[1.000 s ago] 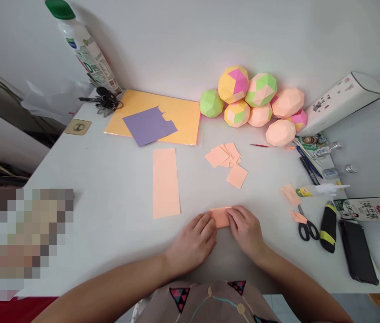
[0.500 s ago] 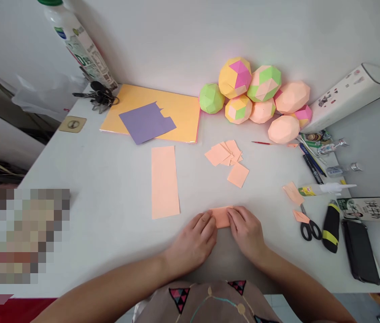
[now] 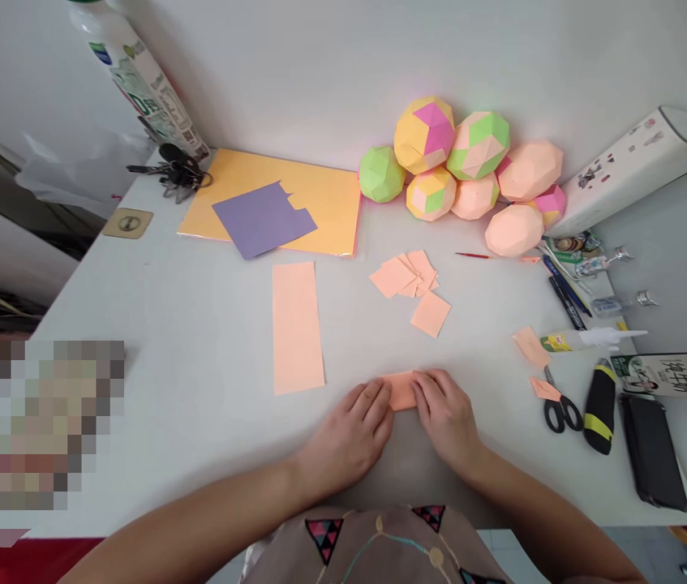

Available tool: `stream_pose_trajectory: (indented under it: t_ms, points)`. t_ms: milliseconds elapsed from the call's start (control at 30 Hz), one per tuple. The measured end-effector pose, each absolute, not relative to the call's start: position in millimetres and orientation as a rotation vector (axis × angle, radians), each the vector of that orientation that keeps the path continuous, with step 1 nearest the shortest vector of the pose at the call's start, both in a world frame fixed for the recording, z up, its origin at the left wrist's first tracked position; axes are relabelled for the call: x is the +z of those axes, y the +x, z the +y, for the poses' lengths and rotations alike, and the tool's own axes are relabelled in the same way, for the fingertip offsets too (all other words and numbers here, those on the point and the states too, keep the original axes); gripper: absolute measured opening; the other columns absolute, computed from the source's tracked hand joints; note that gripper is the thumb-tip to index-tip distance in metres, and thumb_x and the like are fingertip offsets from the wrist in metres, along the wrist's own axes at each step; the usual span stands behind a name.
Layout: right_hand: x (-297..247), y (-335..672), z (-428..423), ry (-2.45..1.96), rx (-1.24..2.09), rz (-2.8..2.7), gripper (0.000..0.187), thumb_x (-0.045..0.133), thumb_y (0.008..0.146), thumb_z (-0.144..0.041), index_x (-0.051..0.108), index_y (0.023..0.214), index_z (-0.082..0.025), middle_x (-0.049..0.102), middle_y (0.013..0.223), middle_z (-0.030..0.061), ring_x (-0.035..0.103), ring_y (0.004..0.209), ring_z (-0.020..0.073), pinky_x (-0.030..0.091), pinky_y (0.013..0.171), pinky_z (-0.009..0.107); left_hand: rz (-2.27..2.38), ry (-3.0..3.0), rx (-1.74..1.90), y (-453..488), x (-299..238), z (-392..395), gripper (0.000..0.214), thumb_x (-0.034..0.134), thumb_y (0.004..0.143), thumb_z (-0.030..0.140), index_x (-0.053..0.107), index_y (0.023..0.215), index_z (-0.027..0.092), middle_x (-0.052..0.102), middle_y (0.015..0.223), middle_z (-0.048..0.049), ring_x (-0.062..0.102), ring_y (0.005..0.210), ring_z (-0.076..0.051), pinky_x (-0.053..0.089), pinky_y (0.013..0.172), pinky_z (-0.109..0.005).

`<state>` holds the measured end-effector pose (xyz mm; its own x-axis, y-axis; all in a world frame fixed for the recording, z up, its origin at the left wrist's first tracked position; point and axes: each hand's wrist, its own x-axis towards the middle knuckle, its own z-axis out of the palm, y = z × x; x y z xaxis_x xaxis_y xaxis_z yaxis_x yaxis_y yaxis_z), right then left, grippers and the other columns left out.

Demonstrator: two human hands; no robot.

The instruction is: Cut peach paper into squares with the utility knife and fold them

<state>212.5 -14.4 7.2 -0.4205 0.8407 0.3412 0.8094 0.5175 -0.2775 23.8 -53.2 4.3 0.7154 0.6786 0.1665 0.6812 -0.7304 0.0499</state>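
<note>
A small peach paper piece (image 3: 402,392), folded into a narrow rectangle, lies on the table in front of my body. My left hand (image 3: 356,430) grips its left end with fingers curled down on it. At the other end my right hand (image 3: 445,412) pinches the paper near its upper right corner. Beyond the hands lie several peach paper squares (image 3: 397,276), overlapping, with a single peach square (image 3: 431,314) just below them. A long peach paper strip (image 3: 298,328) rests to the left of my left hand.
Faceted paper balls (image 3: 425,135) are piled against the wall. A purple sheet (image 3: 264,219) lies on a yellow paper stack (image 3: 337,211). Scissors (image 3: 555,415), a glue bottle (image 3: 568,340), a black-and-yellow cutter (image 3: 599,410) and a black case (image 3: 653,454) are on the right. Keys (image 3: 176,172) sit back left.
Both hands stay on the folded paper with almost no movement. The whole view has shifted very slightly.
</note>
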Motion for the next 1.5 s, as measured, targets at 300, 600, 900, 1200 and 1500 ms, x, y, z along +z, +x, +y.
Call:
stream_pose_trajectory:
  t_ms: [300, 600, 900, 1200, 1500]
  points:
    - [9.9, 214.3, -19.9, -1.377, 0.15, -2.335, 0.019, 0.043, 0.093, -0.013, 0.056, 0.106, -0.016, 0.057, 0.097, 0.011, 0.058, 0.086, 0.0195, 0.052, 0.07, 0.032, -1.122, -2.918, -0.231, 23.8, 8.6, -50.3, 0.028, 0.049, 0.086, 0.019, 0.057, 0.109, 0.006, 0.056, 0.125, -0.0217, 0.051, 0.118, -0.032, 0.039, 0.096, -0.044]
    - [7.2, 215.1, -22.9, -1.358, 0.188, -2.361, 0.015, 0.041, 0.092, -0.008, 0.055, 0.095, -0.013, 0.054, 0.099, 0.0128, 0.054, 0.09, 0.0198, 0.049, 0.073, 0.031, -1.124, -2.915, -0.232, 24.5, 10.6, -49.5, 0.028, 0.05, 0.086, 0.018, 0.057, 0.109, 0.005, 0.056, 0.124, -0.0226, 0.051, 0.117, -0.033, 0.039, 0.096, -0.044]
    - [5.7, 214.1, -22.4, -1.412, 0.338, -2.302, 0.021, 0.035, 0.093, -0.01, 0.055, 0.095, -0.017, 0.056, 0.095, 0.0091, 0.055, 0.082, 0.0185, 0.05, 0.073, 0.033, -1.119, -2.9, -0.246, 23.9, 9.4, -50.2, 0.031, 0.049, 0.087, 0.017, 0.054, 0.116, 0.005, 0.056, 0.124, -0.0216, 0.051, 0.117, -0.032, 0.039, 0.097, -0.044]
    - [-3.4, 219.4, -26.1, -1.351, 0.2, -2.316, 0.026, 0.038, 0.092, -0.008, 0.056, 0.108, -0.019, 0.058, 0.11, 0.0122, 0.057, 0.096, 0.0224, 0.052, 0.083, 0.039, -1.155, -2.924, -0.297, 23.1, 6.3, -50.1, 0.03, 0.05, 0.089, 0.018, 0.054, 0.116, 0.006, 0.056, 0.124, -0.0207, 0.051, 0.119, -0.03, 0.04, 0.097, -0.044]
    - [5.2, 215.8, -24.3, -1.356, 0.222, -2.319, 0.02, 0.038, 0.093, -0.009, 0.056, 0.094, -0.017, 0.056, 0.097, 0.0095, 0.055, 0.081, 0.0175, 0.05, 0.071, 0.031, -1.193, -2.917, -0.368, 23.8, 2.1, -52.8, 0.031, 0.05, 0.088, 0.017, 0.054, 0.116, 0.006, 0.054, 0.126, -0.021, 0.05, 0.12, -0.031, 0.043, 0.097, -0.044]
